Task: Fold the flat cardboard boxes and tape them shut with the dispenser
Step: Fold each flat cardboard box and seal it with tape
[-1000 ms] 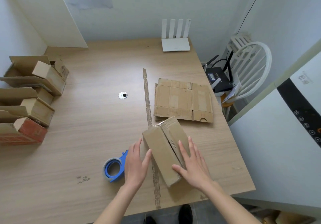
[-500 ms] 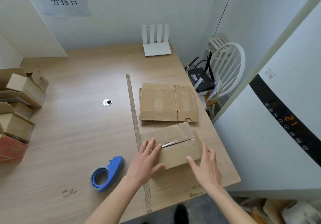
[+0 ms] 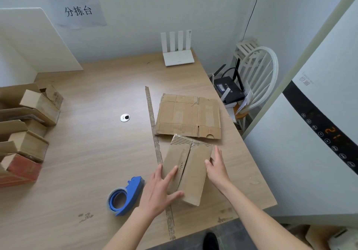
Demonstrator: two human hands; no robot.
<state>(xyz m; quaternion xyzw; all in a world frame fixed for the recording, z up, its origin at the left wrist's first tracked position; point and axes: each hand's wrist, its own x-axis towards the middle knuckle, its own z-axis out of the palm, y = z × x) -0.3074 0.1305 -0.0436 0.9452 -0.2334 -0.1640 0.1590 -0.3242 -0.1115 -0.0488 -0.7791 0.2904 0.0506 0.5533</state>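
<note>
The left hand (image 3: 157, 193) lies flat, fingers spread, on the folded box (image 3: 187, 172); the right hand (image 3: 218, 169) touches its right side with straight fingers, thumb apparently on top. The box sits between them near the wooden table (image 3: 93, 152) edge, tape dispenser (image 3: 125, 195) just left, flat cardboard (image 3: 188, 117) behind
</note>
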